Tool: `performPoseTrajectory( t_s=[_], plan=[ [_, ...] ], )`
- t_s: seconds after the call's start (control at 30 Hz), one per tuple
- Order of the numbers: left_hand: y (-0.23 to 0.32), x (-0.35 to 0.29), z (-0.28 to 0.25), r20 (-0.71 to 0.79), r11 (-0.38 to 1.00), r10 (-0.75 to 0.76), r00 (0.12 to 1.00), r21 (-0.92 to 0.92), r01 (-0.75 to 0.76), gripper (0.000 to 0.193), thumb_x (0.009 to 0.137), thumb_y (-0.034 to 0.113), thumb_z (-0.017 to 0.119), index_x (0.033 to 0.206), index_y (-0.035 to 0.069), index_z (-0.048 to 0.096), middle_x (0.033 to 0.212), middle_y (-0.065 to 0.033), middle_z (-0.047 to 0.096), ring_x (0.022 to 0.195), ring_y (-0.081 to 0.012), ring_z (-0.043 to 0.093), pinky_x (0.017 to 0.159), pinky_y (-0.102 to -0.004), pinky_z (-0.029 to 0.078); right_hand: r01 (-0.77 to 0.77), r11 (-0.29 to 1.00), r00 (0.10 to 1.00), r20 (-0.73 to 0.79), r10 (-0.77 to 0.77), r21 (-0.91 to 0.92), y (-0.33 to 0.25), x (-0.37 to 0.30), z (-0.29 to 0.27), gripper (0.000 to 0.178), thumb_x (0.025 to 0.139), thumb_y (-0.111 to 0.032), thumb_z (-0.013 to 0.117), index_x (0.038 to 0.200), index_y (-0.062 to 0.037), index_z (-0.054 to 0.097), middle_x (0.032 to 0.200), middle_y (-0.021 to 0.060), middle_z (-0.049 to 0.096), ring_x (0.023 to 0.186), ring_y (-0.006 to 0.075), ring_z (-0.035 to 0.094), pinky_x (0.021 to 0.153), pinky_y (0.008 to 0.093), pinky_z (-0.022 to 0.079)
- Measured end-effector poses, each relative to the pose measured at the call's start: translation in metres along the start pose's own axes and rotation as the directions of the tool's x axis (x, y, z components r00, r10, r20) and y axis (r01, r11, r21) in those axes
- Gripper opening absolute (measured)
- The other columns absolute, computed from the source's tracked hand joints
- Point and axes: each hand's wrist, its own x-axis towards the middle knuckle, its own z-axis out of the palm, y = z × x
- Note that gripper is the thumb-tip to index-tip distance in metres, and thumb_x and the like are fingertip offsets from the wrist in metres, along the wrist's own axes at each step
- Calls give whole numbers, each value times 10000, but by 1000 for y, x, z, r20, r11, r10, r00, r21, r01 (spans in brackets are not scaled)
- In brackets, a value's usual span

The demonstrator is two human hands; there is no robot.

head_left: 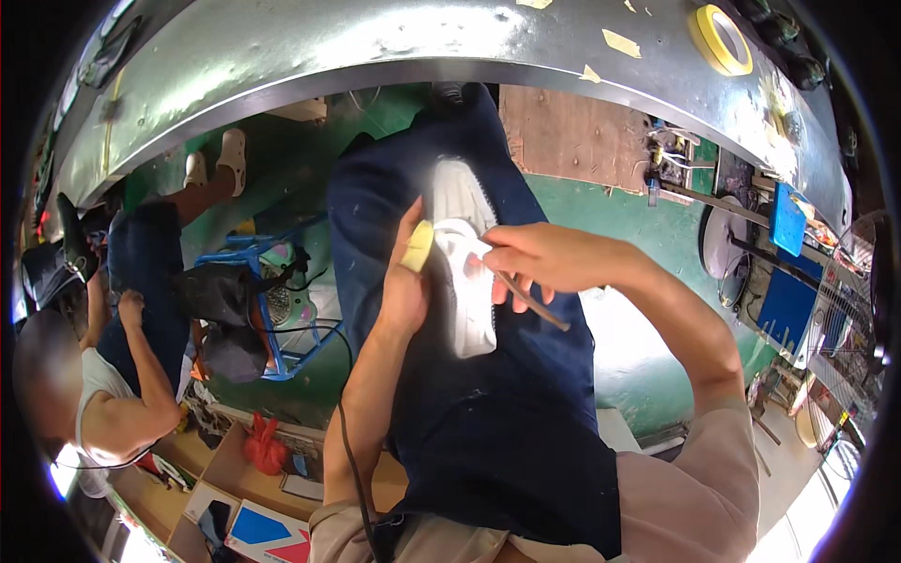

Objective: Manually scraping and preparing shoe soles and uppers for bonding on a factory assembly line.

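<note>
A long white shoe sole (474, 319) lies lengthwise across my dark-clad lap, its surface overexposed. At its left edge is my left hand (405, 281), closed on the sole, with a yellow piece (418, 246) over or against the thumb; I cannot tell which. From the right, my right hand (518, 258) reaches over the middle of the sole. Its fingers pinch a thin brown stick (535, 302) that slants down to the right. A white curved band (457, 228) rises beside the fingertips; whether it belongs to the sole or is held is unclear.
A metal-topped bench (328, 42) curves across the front, with a yellow tape roll (723, 40) at right. Another person (127, 394) sits at left near a blue-framed stool (272, 366). Cardboard boxes (235, 469) stand lower left; a wire rack (835, 338) is at right.
</note>
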Motion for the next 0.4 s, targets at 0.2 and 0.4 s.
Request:
performPoseTrajectory(
  t_s=[0.2,0.4],
  plan=[
    [-9,13,-18,-9,988,-149,989,-30,149,558,1157,315,533,1595,-25,467,1462,-110,639,1357,-213,596,1139,-359,462,-53,969,934,-356,-37,-240,22,10,51,313,1176,-358,463,1163,-50,519,749,91,701,621,246,703,605,447,534],
    [-49,22,-45,-235,849,141,962,528,5,627,1163,328,517,1677,-2,374,1623,-219,528,1501,-264,504,1239,-332,366,194,975,885,-448,-127,109,63,25,88,307,1200,-282,424,1406,-62,484,953,131,748,689,240,728,600,351,585]
  ],
)
